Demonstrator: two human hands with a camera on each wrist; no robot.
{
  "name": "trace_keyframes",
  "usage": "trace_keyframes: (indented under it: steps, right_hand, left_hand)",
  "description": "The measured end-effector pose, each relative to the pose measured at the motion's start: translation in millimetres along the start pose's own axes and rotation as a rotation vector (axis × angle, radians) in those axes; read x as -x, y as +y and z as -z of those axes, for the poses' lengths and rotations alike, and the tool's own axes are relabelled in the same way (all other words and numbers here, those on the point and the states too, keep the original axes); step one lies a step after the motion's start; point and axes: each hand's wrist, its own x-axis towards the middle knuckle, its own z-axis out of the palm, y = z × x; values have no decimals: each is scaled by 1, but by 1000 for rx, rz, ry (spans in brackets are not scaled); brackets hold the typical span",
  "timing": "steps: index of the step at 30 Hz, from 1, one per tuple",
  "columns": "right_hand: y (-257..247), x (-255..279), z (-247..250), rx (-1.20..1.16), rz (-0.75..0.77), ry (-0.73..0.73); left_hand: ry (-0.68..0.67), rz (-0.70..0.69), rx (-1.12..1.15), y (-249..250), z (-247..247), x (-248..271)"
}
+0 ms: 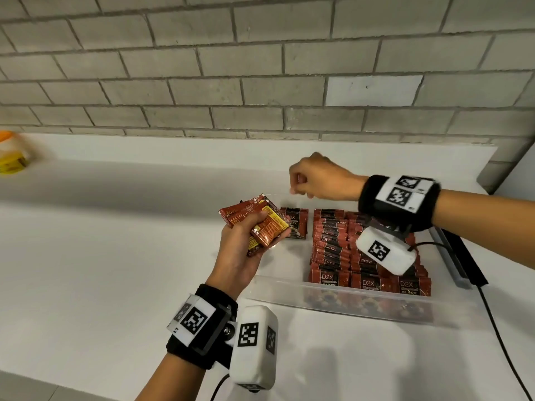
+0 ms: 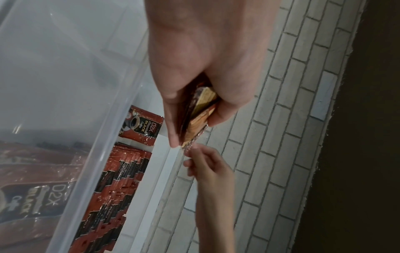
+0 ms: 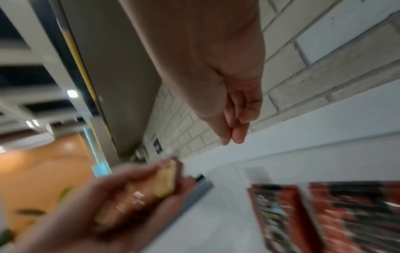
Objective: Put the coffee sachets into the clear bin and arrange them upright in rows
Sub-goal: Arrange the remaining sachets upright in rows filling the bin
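A clear bin (image 1: 333,289) stands on the white counter. Its right part is packed with upright rows of red-and-black coffee sachets (image 1: 333,244), also seen in the left wrist view (image 2: 121,171). A single sachet (image 1: 295,224) stands at the back of the bin's left part, the rest of which is bare. My left hand (image 1: 272,227) hovers over the bin's left edge and grips a fanned bundle of sachets (image 1: 252,215) between thumb and fingers. My right hand (image 1: 298,189) hangs over the bin's back, fingers loosely curled, holding nothing. Its fingertips (image 2: 192,159) are close to the bundle's edge.
A yellow bottle with an orange cap (image 1: 11,154) stands blurred at the counter's far left. A black cable (image 1: 498,337) and a dark flat strip (image 1: 460,256) lie right of the bin. A grey brick wall (image 1: 260,68) backs the counter.
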Motion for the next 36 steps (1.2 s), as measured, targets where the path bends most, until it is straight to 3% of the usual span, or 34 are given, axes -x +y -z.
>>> trace_keyframes:
  steps: [2, 5, 8, 12, 18, 23, 27, 36]
  right_hand:
    - [-12, 12, 14, -122, 50, 62]
    - [-41, 39, 15, -214, 123, -28]
    - [-62, 57, 0, -118, 152, -132]
    - [-69, 58, -14, -8, 136, -134]
    - [-57, 37, -3, -29, 34, -139]
    - [-29, 14, 16, -167, -99, -153]
    - [-10, 4, 3, -76, -183, -232]
    - [-5, -6, -35, 127, -118, -285]
  left_hand:
    - [2, -12, -25, -1, 0, 0]
    - [-9, -49, -78, -2, -1, -1]
    - [-13, -84, -140, -3, -3, -1]
    - [-22, -64, -205, -2, -3, -1]
    - [-18, -14, -111, -1, -3, -2]
    - [24, -60, 26, -2, -1, 1]
    - [80, -99, 59, -2, -1, 2]
    - [73, -93, 44, -2, 0, 1]
